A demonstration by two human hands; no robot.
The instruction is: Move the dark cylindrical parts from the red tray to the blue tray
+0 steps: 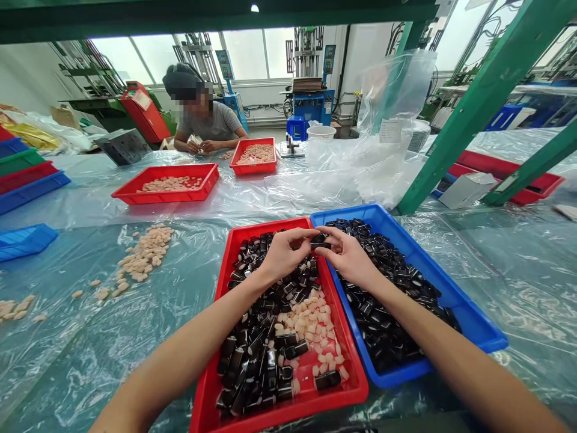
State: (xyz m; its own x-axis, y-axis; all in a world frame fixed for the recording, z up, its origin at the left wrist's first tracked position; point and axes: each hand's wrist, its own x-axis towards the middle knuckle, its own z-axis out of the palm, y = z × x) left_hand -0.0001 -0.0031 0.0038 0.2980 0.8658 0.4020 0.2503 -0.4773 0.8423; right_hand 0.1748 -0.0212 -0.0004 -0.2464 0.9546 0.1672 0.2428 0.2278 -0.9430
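Above the place where two trays meet, my left hand [287,251] and my right hand [349,255] come together, fingers closed. Between their fingertips they hold a small glossy black piece [320,245]; its exact kind does not show. Below my left hand is a red tray [360,391] with many similar black pieces [246,361], some with a pale end, and a heap of small beige pieces [309,319]. Under my right hand lies a blue tray [489,340] full of black pieces [387,288].
Loose beige pieces [144,255] lie on the plastic-covered table [180,313] to the left. Two red trays [207,183] stand farther back, near a seated person [216,120] working by hand. A slanted green post [473,102] rises at right, beside clear plastic bags [383,162].
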